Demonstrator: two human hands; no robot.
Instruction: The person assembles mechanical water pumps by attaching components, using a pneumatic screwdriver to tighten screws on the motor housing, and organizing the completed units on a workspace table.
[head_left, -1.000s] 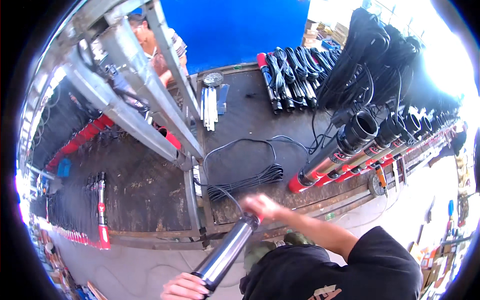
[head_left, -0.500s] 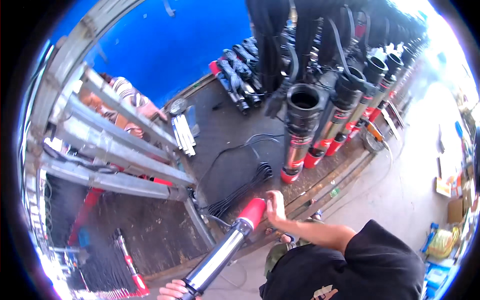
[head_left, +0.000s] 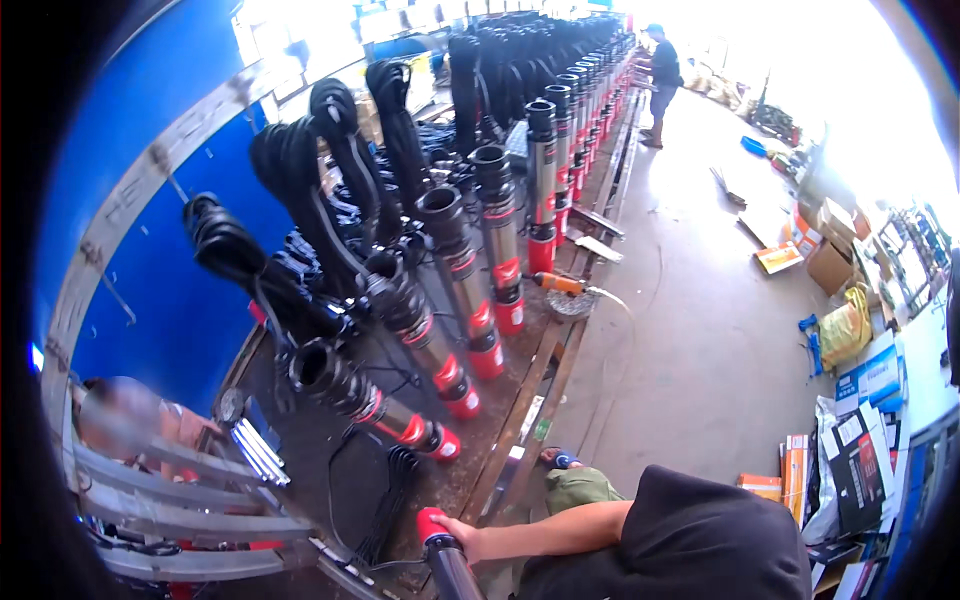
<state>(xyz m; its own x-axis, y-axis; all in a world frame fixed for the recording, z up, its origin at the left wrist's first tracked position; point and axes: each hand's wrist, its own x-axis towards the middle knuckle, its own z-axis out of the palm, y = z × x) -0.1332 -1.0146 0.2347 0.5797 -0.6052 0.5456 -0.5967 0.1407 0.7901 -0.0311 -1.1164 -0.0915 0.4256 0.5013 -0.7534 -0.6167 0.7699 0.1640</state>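
My right hand (head_left: 462, 538) is closed around the upper end of a long cylindrical submersible pump (head_left: 452, 572), just below its red end cap. The pump stands tilted at the bottom of the view, and the frame edge cuts off its lower part. My left hand is out of view. Beyond the held pump, a row of upright steel and black pumps (head_left: 410, 325) with red bases lines the bench (head_left: 500, 440). Coiled black cables (head_left: 300, 165) rise behind them. A loose bundle of black cable (head_left: 385, 500) lies on the bench close to my right hand.
A metal frame (head_left: 180, 515) stands at the left, with another person (head_left: 130, 420) behind it. White strips (head_left: 258, 450) lie near it. An orange power tool (head_left: 560, 284) rests at the bench edge. Boxes (head_left: 835, 255) line the right side; a person (head_left: 660, 85) stands far back.
The view has swung to the right along the pump row. My right hand has gone from touching the red cap with open fingers to gripping the pump. My left hand has left the view.
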